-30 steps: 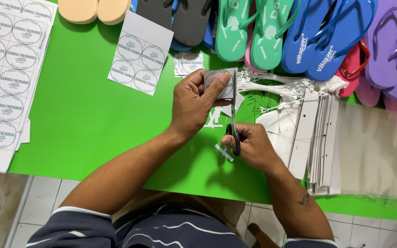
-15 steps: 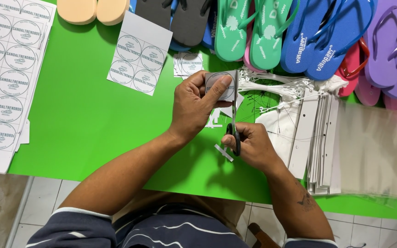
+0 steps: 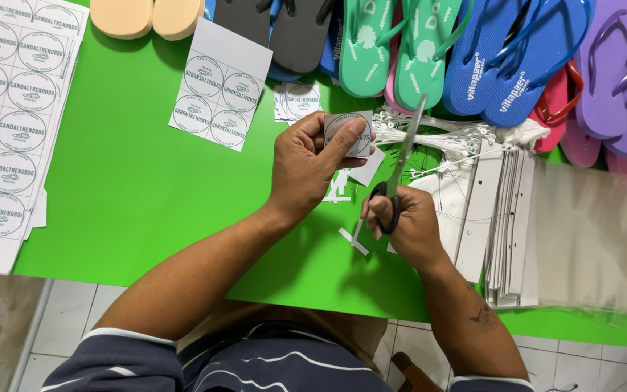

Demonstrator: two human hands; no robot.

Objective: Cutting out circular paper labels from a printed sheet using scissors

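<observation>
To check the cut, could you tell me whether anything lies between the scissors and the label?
Nothing visible does. The scissors in the right hand point up just right of the label pinched in the left hand, with only a gap between.

Sandal-packing workshop: flip-flops [image 3: 419,51], label sheets [image 3: 16,109].

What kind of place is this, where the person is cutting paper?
Probably a small sandal workshop or packing table. Colourful flip-flops line the green table, printed round label sheets lie at the side, and the right hand works scissors on a label.
</observation>
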